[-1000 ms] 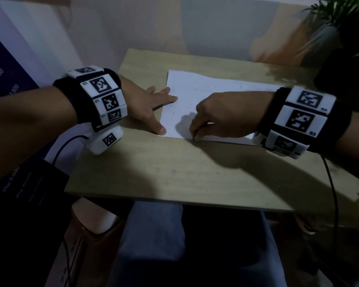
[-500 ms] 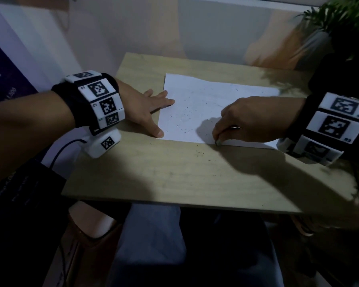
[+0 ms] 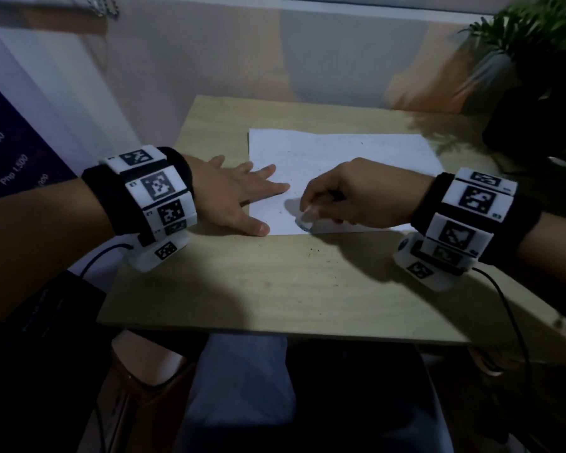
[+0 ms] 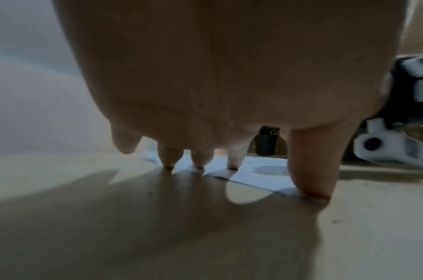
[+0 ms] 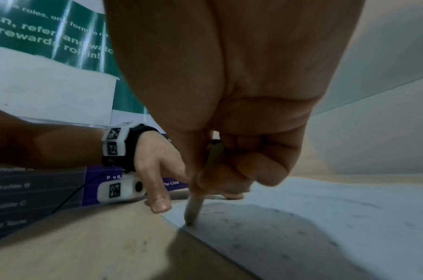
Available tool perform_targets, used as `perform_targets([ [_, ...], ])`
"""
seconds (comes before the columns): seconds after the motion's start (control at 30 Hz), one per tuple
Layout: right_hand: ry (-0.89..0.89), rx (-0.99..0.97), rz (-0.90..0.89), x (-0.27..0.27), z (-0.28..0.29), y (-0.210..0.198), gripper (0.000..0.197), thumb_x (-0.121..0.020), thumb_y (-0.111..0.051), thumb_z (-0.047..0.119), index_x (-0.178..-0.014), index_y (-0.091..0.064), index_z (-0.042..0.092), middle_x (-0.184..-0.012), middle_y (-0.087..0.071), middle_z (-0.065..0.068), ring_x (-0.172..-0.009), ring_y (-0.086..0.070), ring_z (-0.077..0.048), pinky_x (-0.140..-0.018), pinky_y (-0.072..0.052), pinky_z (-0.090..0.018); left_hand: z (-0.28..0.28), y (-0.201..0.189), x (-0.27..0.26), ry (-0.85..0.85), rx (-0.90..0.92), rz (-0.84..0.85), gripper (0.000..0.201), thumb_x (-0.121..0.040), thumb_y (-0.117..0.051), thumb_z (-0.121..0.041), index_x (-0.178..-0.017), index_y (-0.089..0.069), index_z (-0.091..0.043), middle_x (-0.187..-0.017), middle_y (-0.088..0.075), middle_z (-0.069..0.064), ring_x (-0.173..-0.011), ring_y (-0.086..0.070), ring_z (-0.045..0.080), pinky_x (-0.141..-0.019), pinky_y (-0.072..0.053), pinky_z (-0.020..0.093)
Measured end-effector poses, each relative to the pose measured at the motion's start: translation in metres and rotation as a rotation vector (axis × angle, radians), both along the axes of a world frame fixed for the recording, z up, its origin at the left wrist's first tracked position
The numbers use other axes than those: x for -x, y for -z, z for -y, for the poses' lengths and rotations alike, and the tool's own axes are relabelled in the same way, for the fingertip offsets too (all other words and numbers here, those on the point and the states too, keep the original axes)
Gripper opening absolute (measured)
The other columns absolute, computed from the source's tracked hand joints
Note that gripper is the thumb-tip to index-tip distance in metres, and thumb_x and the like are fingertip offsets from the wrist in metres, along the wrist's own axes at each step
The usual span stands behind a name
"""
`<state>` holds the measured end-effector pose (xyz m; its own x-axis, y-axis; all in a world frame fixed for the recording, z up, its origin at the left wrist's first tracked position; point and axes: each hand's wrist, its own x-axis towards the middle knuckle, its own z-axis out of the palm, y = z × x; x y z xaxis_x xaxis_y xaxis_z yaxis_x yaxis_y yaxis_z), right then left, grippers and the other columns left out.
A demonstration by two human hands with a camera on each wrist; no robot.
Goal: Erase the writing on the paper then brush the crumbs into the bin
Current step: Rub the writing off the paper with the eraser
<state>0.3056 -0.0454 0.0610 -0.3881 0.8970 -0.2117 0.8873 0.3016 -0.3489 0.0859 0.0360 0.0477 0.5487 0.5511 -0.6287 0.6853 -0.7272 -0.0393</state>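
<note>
A white paper (image 3: pixel 356 152) with faint marks lies on the wooden table (image 3: pixel 275 295). My left hand (image 3: pixel 242 197) lies flat with fingers spread, pressing the paper's left edge; its fingertips (image 4: pixel 232 161) touch the paper (image 4: pixel 265 178). My right hand (image 3: pixel 306 212) pinches a slim whitish eraser (image 3: pixel 304 223), tip down on the sheet near its front left corner. In the right wrist view the eraser (image 5: pixel 193 210) runs between thumb and curled fingers of the right hand (image 5: pixel 229 170) down onto the paper (image 5: pixel 325 217), beside the left hand (image 5: pixel 157 170). Dark crumbs (image 3: pixel 311 253) dot the table in front. No bin is identifiable.
A potted plant (image 3: pixel 536 44) stands at the table's back right corner. A wall runs close behind the table. A brownish object (image 3: pixel 138 387) sits under the front left corner, beside my legs. Cables hang from both wristbands.
My right hand slid the eraser right along the paper's front edge, then back left toward the corner. The left hand has stayed pressed on the left edge.
</note>
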Motion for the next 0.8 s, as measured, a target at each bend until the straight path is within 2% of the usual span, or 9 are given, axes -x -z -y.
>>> perform_targets([
  [0.07,0.031,-0.008,0.053,-0.008,0.001,0.001,0.02,-0.09,-0.067,0.044,-0.106,-0.07,0.031,-0.084,-0.066,0.017,-0.076,-0.058,-0.002,-0.072,-0.044,-0.024,0.003,-0.001,-0.003,0.022,-0.056,-0.008,0.088,-0.095,-0.036,-0.073,-0.16,0.014,-0.04,-0.168,0.025,-0.004,-0.156,0.019,0.023,-0.125,0.009,0.054],
  [0.13,0.06,-0.015,0.047,-0.01,0.004,0.0,0.024,-0.088,-0.068,0.047,-0.105,-0.07,0.031,-0.088,-0.067,0.015,-0.08,-0.059,-0.005,-0.075,-0.048,-0.031,0.005,-0.002,-0.007,0.035,-0.066,0.022,0.09,-0.096,-0.043,-0.07,-0.162,0.008,-0.035,-0.167,0.026,0.0,-0.154,0.024,0.023,-0.125,0.01,0.053],
  [0.2,0.067,-0.052,0.009,-0.006,0.006,0.002,0.022,-0.09,-0.068,0.045,-0.105,-0.068,0.028,-0.09,-0.069,0.012,-0.081,-0.061,-0.008,-0.075,-0.049,-0.031,0.002,-0.002,-0.01,0.041,0.0,0.049,0.092,-0.097,-0.047,-0.065,-0.161,0.012,-0.037,-0.165,0.031,-0.002,-0.154,0.025,0.022,-0.125,0.01,0.052],
  [0.3,0.057,-0.083,-0.091,0.011,0.007,0.003,0.016,-0.094,-0.066,0.035,-0.104,-0.066,0.023,-0.091,-0.07,0.009,-0.075,-0.06,-0.004,-0.076,-0.05,-0.03,-0.004,-0.002,-0.01,0.042,0.097,0.058,0.09,-0.097,-0.049,-0.064,-0.157,0.016,-0.047,-0.164,0.034,-0.006,-0.153,0.025,0.02,-0.125,0.007,0.053],
  [0.37,0.042,-0.11,-0.053,0.021,0.006,0.004,0.018,-0.092,-0.067,0.035,-0.103,-0.067,0.021,-0.087,-0.065,0.008,-0.077,-0.058,-0.012,-0.074,-0.047,-0.031,-0.006,-0.002,-0.011,0.041,0.104,0.053,0.088,-0.096,-0.05,-0.064,-0.157,0.013,-0.05,-0.164,0.034,-0.007,-0.153,0.026,0.019,-0.125,0.006,0.054],
  [0.43,0.046,-0.15,0.042,0.022,0.005,0.005,0.017,-0.09,-0.069,0.036,-0.099,-0.067,0.021,-0.08,-0.06,0.009,-0.077,-0.054,-0.015,-0.069,-0.043,-0.033,-0.006,-0.003,-0.011,0.04,0.1,0.034,0.089,-0.096,-0.049,-0.065,-0.156,0.015,-0.049,-0.163,0.035,-0.009,-0.152,0.027,0.017,-0.125,0.007,0.054],
  [0.57,0.118,-0.121,0.167,-0.004,0.005,-0.001,0.02,-0.085,-0.072,0.043,-0.09,-0.068,0.024,-0.071,-0.056,0.014,-0.067,-0.048,-0.004,-0.06,-0.033,-0.03,-0.005,-0.004,-0.011,0.035,0.104,0.005,0.091,-0.094,-0.046,-0.068,-0.154,0.02,-0.051,-0.162,0.036,-0.013,-0.152,0.028,0.015,-0.125,0.009,0.053],
  [0.7,0.152,-0.073,0.179,-0.019,0.006,-0.007,0.018,-0.084,-0.074,0.041,-0.093,-0.067,0.028,-0.08,-0.064,0.012,-0.07,-0.05,-0.003,-0.058,-0.036,-0.026,-0.004,-0.005,-0.012,0.032,0.104,-0.007,0.091,-0.095,-0.045,-0.068,-0.153,0.022,-0.05,-0.161,0.036,-0.013,-0.152,0.027,0.015,-0.125,0.008,0.053],
  [0.8,0.1,-0.037,0.154,-0.013,0.007,-0.005,0.018,-0.085,-0.073,0.034,-0.099,-0.066,0.027,-0.078,-0.059,0.018,-0.071,-0.051,0.001,-0.064,-0.04,-0.028,-0.002,-0.006,-0.013,0.032,0.099,-0.008,0.09,-0.095,-0.045,-0.067,-0.154,0.021,-0.05,-0.162,0.035,-0.012,-0.152,0.027,0.016,-0.125,0.008,0.054],
])
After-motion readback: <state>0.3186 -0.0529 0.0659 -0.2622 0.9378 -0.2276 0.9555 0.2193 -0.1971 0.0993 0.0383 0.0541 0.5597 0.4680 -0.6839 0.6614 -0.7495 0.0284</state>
